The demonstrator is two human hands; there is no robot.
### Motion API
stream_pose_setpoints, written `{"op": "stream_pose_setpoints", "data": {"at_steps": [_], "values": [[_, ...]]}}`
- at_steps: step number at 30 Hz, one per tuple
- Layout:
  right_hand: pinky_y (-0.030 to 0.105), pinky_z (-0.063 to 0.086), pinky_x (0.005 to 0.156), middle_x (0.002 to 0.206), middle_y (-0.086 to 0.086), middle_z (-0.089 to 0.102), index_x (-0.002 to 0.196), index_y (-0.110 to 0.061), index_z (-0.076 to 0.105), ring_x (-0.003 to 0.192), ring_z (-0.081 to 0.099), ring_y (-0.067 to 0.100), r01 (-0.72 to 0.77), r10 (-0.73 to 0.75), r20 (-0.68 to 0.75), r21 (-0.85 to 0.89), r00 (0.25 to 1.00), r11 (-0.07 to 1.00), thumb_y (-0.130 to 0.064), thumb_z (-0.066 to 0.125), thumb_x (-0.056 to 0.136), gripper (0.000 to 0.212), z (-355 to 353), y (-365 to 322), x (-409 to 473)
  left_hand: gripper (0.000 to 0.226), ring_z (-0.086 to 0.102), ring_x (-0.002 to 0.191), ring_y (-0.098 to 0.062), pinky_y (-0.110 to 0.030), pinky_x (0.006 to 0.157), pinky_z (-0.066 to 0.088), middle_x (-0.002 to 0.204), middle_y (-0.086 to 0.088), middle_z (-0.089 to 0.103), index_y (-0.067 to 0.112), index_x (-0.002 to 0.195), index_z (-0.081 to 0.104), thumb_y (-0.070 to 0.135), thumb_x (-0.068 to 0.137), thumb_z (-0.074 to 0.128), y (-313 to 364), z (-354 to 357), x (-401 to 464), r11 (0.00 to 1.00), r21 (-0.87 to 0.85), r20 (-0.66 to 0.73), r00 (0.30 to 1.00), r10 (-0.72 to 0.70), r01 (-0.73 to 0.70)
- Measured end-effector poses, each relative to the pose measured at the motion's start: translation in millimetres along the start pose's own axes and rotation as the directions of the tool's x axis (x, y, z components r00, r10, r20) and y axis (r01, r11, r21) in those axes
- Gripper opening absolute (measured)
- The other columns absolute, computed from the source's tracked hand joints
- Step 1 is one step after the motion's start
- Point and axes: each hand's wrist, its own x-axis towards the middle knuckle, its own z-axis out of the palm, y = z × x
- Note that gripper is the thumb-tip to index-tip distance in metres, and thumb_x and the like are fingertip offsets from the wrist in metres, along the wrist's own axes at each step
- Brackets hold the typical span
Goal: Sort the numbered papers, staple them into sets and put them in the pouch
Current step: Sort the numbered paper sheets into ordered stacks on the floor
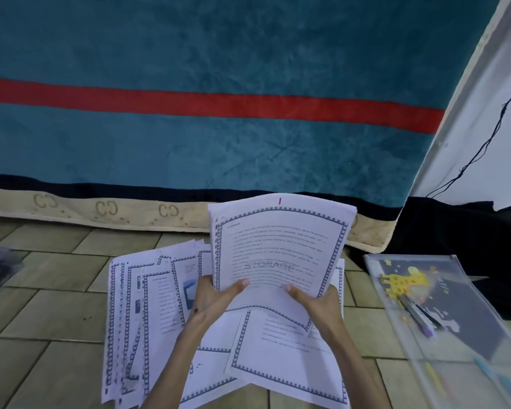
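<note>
Two hands: both grip one stack of papers (281,249), held upright and slightly bowed above the floor (50,293)
Left hand (216,296): clamped on the stack's lower left corner; thumb laid across the front sheet, fingers hidden behind the pages
Right hand (316,302): clamped on the stack's lower right corner; thumb on the front sheet, fingers curled behind
Held stack: several sheets thick; top sheet has a blue patterned border, a grey "STORAGE" watermark across blurred text, and a red numeral 1 at its top edge
Loose papers (148,314): same bordered sheets, fanned and overlapping on the floor under and to the left of the hands; more sheets lie flat below the wrists; their numbers cannot be read
Pouch (443,317): clear zip pouch with a yellow giraffe print on a dark panel, lying flat on the floor to the right of the papers, apart from them
Stapler (419,315): a dark and purple object, apparently the stapler, at the pouch's middle; on top or inside cannot be told
Floor: tan tiles with dark joints
Mattress (189,113): teal cover with one red stripe, dark band and beige trim, standing on edge behind the papers
Cord (484,143): thin black line hanging on the white wall at the right
Left edge: a blurred dark object, not identifiable
</note>
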Motion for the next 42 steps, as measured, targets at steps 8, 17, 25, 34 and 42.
{"op": "stream_pose_setpoints", "data": {"at_steps": [8, 17, 25, 34, 42], "values": [[0.018, 0.055, 0.060, 0.076, -0.010, 0.075, 0.083, -0.020, 0.070, 0.071, 0.072, 0.004, -0.026, 0.028, 0.035, -0.058, 0.999, 0.998, -0.013, 0.081, 0.070, 0.019, -15, -14, 6, 0.028, 0.066, 0.080, 0.001, -0.006, 0.065, 0.051, 0.079, 0.018, 0.071, 0.032, 0.084, 0.066, 0.043, 0.063, 0.081, 16, -9, 9, 1.000, -0.028, 0.147, 0.989, -0.006, 0.010], [0.025, 0.056, 0.078, 0.099, -0.008, 0.075, 0.101, -0.020, 0.071, 0.096, 0.070, 0.011, -0.121, 0.136, 0.218, -0.078, 0.966, 0.989, -0.045, 0.088, 0.048, 0.062, -45, -9, -13, 0.014, 0.061, 0.088, -0.003, -0.016, 0.074, 0.049, 0.084, 0.019, 0.067, 0.026, 0.094, 0.062, 0.014, 0.087, 0.063, 40, 21, 14, 0.983, -0.176, 0.193, 0.981, -0.010, 0.045], [0.021, 0.058, 0.071, 0.086, -0.009, 0.076, 0.095, -0.010, 0.070, 0.083, 0.072, 0.009, 0.114, -0.118, 0.062, 0.065, 0.991, 0.991, -0.011, 0.077, 0.064, 0.032, -53, -46, 5, 0.020, 0.066, 0.077, 0.011, -0.009, 0.067, 0.054, 0.074, 0.028, 0.071, 0.030, 0.087, 0.067, 0.020, 0.074, 0.078, 61, 28, 8, 0.963, -0.122, 0.085, 0.964, 0.253, -0.242], [0.020, 0.056, 0.070, 0.091, -0.008, 0.076, 0.098, -0.014, 0.070, 0.088, 0.072, 0.010, -0.002, 0.002, 0.038, 0.003, 0.999, 1.000, -0.003, 0.081, 0.067, 0.034, -46, -6, -2, 0.021, 0.060, 0.070, 0.012, -0.003, 0.059, 0.046, 0.064, 0.026, 0.066, 0.034, 0.078, 0.060, 0.019, 0.077, 0.074, 20, 34, -3, 0.996, -0.036, 0.097, 0.991, 0.088, -0.085], [0.027, 0.058, 0.078, 0.095, -0.005, 0.075, 0.103, -0.009, 0.070, 0.090, 0.071, 0.011, -0.045, 0.044, -0.038, -0.038, 0.998, 0.998, -0.008, 0.084, 0.064, 0.041, -45, -6, 1, 0.018, 0.059, 0.061, 0.020, -0.006, 0.059, 0.045, 0.056, 0.033, 0.063, 0.033, 0.075, 0.061, 0.024, 0.073, 0.077, 19, 35, 2, 0.996, -0.012, 0.094, 0.992, 0.087, -0.086]]}}
